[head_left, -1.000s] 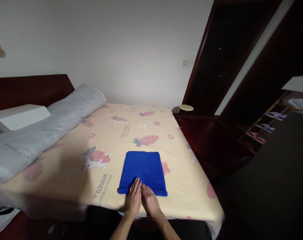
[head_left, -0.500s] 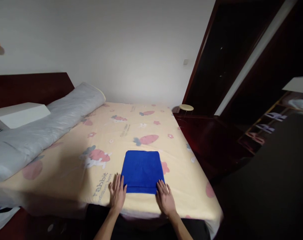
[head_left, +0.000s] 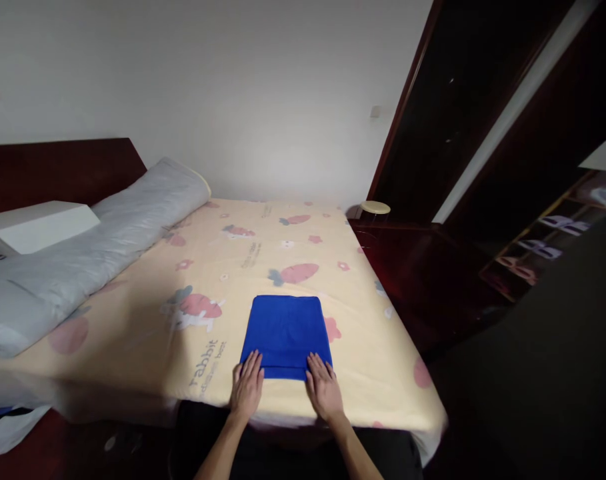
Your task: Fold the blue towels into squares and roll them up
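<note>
A folded blue towel (head_left: 285,330) lies flat on the yellow bedsheet (head_left: 223,280) near the bed's front edge. My left hand (head_left: 247,390) rests flat with fingers stretched out, its fingertips on the towel's near left corner. My right hand (head_left: 323,390) lies flat the same way, fingertips on the near right corner. Neither hand holds anything.
A long grey bolster pillow (head_left: 93,247) runs along the dark headboard (head_left: 57,170) at the left, with a white box (head_left: 35,225) beside it. A dark wooden door (head_left: 453,133) and a small round stool (head_left: 375,208) stand at the right. A shoe rack (head_left: 547,247) is far right.
My hands started together at the middle of the towel's near edge, slid apart past its sides, and now sit on its two near corners. The view tilted slightly.
</note>
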Motion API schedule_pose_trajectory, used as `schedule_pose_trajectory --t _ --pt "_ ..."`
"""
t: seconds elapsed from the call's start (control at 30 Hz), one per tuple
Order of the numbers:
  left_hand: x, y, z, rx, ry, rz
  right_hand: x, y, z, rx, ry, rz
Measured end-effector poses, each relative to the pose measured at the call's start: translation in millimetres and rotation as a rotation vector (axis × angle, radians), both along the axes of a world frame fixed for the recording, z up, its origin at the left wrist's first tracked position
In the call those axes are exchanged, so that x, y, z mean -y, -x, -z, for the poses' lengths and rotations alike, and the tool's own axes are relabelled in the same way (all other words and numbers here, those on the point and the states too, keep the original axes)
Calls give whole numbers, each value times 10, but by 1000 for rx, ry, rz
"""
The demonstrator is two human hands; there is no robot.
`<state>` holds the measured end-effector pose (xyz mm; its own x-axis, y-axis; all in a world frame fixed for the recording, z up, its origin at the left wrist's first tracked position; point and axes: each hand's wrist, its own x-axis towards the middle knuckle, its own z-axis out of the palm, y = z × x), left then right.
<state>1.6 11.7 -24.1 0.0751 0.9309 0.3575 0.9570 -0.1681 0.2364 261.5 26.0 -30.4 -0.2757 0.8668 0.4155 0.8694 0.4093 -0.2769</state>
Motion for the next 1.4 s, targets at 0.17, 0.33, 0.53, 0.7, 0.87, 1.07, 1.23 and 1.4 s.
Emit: schedule_pose_trajectory --t 0.17,0.33,0.53,0.7,0.87,1.07,1.23,1.4 --pt "-8 158 -15 18 -82 -181 -3 -119 3 -1 -75 72" --pt "-79 -229 -135 63 -10 182 -43 330 -200 -23 -5 -156" --pt "-107 -354 -156 -35 99 280 -71 433 -161 0 78 -183" --pt "-100 16 -90 -87 118 20 -55 -94 16 28 15 32" --pt "-130 131 -112 -97 42 -84 -53 -308 73 39 -20 90" --pt "-37 -334 -183 -106 -41 181 21 145 -176 42 14 -109" --pt "133 -567 -102 -119 46 243 133 358 -204 55 113 -215" --pt "148 -198 -211 -44 153 257 163 16 -65 5 116 -110"
